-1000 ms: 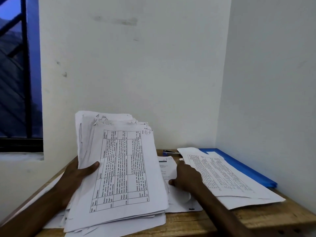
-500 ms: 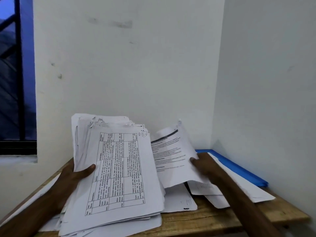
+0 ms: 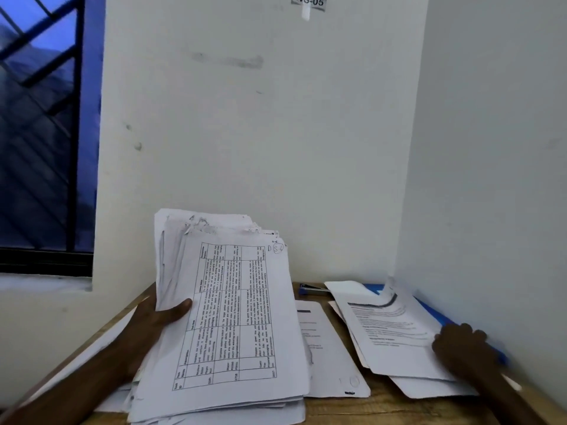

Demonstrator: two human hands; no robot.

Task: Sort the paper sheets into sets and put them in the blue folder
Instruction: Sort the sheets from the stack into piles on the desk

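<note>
Left hand (image 3: pixel 153 320) grips the paper stack (image 3: pixel 233 317), tilted up, long side pointing away; right hand (image 3: pixel 463 348) touches a sheet (image 3: pixel 395 335), grip unclear.

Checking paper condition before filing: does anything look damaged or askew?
Yes: the thick white paper stack gripped by the left hand has torn, ragged upper-left corners, and its sheets are unevenly fanned.

White table-printed stack (image 3: pixel 227 317), blue folder (image 3: pixel 431 311), seemingly blue stapler (image 3: pixel 313 290)

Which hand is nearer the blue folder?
Right. The right hand lies on the sheets covering the blue folder; the left hand grips the paper stack, well left of it.
</note>
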